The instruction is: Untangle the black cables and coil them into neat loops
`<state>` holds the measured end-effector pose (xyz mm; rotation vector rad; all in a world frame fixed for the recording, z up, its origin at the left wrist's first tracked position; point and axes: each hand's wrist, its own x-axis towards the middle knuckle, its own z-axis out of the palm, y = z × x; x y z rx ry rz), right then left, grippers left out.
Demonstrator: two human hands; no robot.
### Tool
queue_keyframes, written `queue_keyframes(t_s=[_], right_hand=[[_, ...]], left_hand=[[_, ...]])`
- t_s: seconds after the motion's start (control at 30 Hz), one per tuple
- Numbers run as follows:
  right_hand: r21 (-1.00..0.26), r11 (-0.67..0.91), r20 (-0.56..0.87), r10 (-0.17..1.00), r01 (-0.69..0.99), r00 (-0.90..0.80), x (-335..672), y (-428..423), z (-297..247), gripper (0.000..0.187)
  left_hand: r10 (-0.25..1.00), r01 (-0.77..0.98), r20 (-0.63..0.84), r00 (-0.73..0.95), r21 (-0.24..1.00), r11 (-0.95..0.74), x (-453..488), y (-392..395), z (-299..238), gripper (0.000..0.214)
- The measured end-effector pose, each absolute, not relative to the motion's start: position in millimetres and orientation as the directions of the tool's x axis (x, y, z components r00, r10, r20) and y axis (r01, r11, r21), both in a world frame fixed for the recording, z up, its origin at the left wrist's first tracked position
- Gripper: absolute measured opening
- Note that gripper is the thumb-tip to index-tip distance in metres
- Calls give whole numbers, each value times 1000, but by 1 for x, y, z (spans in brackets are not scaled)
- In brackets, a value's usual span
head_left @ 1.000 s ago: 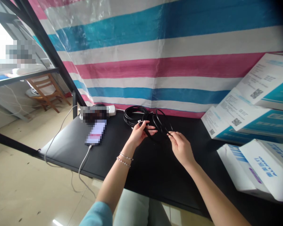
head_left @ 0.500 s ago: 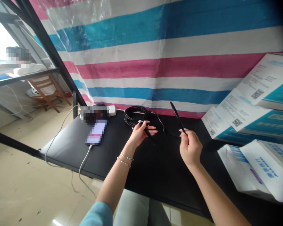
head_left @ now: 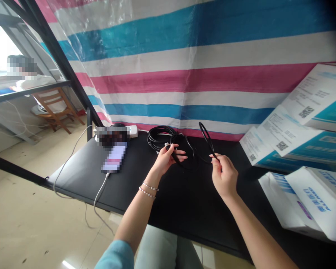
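A length of black cable runs between my hands. My left hand (head_left: 165,161) pinches one part of it between thumb and index finger, the other fingers stretched out. A small pale tip (head_left: 167,144), perhaps a plug, shows at that thumb. My right hand (head_left: 225,176) is closed around another stretch, and a narrow cable loop (head_left: 206,135) stands up above its fingers. Just behind my left hand, a black cable coil (head_left: 154,139) lies on the black tabletop (head_left: 182,201).
White and blue boxes (head_left: 294,138) are stacked at the right, with a white carton (head_left: 319,201) nearer me. A phone (head_left: 114,158) on a charging cord (head_left: 99,190) lies at the left beside a white power strip (head_left: 133,131). A striped sheet (head_left: 184,80) hangs behind. A person (head_left: 35,80) sits beyond the frame.
The cable above my right hand has turned from a nearly straight, edge-on line into a visible open loop. My right hand has shifted slightly left; my left hand stays put.
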<state>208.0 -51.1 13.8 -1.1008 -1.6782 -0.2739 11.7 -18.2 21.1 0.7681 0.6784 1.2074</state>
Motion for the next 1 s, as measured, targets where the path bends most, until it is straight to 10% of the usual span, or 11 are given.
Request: queue_keyframes(t_s=[1.0], right_hand=[[-333, 563, 828, 558, 757, -50, 206, -51, 12, 13]], left_hand=[[993, -288, 27, 112, 958, 7, 11, -14, 16, 34]])
